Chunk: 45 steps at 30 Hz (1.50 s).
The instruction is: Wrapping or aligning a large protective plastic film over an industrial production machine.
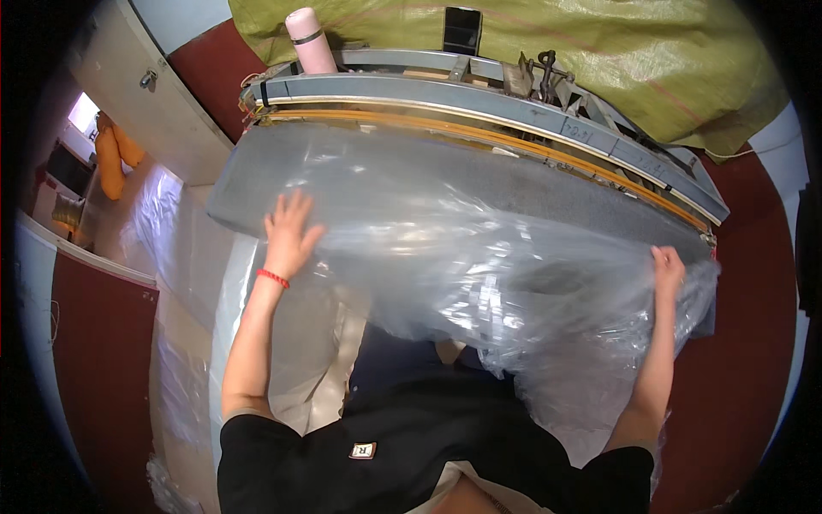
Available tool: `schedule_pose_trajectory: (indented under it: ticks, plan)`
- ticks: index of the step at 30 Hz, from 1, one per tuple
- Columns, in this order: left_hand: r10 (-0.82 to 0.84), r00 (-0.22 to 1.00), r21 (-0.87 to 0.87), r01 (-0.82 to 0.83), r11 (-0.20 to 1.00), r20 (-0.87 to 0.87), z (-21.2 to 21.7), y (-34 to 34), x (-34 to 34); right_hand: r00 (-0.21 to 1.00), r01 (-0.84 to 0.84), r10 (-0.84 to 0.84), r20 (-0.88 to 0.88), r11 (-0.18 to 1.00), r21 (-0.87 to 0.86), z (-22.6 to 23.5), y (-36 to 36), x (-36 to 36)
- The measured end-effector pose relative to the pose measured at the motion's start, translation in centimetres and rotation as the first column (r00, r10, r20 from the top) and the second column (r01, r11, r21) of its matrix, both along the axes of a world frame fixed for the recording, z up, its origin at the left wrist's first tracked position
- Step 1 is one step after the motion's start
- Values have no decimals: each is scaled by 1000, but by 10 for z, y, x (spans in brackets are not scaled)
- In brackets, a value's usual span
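A clear plastic sheet (pixel 411 244) lies over the grey work surface (pixel 548 184) and hangs in wrinkled folds off its near edge. On the left, my left hand (pixel 291 231) is open with its fingers spread, flat over the sheet; it is slightly blurred. A red braided band circles that wrist. Over at the right, my right hand (pixel 668 270) pinches the sheet's edge between thumb and fingers. Below it the plastic bunches up and falls beside my right forearm.
Behind the surface runs a long metal frame (pixel 411 88) with an orange strip (pixel 479 130) along it. A pink bottle (pixel 311 43), a phone (pixel 462 31) and a metal clamp (pixel 546 77) are at the back, by a green tarp (pixel 616 51). At left stands a door (pixel 154 94).
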State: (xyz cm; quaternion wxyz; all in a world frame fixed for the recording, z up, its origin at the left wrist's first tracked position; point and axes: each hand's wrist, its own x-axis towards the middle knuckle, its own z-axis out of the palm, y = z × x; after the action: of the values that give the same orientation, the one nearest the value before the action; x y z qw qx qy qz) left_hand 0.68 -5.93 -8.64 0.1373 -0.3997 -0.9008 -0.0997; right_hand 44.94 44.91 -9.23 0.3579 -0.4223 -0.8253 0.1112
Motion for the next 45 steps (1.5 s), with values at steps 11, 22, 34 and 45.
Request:
schedule_pose_trajectory:
  ticks: [11,22,34,45]
  plan:
    - [-159,682,559,-419,716,714,-21,-43,100,960,261,-264,98,965,41,-4,22,96]
    - [-236,736,669,-371,644,634,-42,-35,132,947,280,-285,148,959,51,-7,28,101]
    - [-377,683,756,-412,509,626,46,78,69,947,285,-291,136,956,65,-7,22,104]
    - [-54,974,357,-28,934,219,-1,138,-18,976,213,-217,-36,973,-93,-31,11,212]
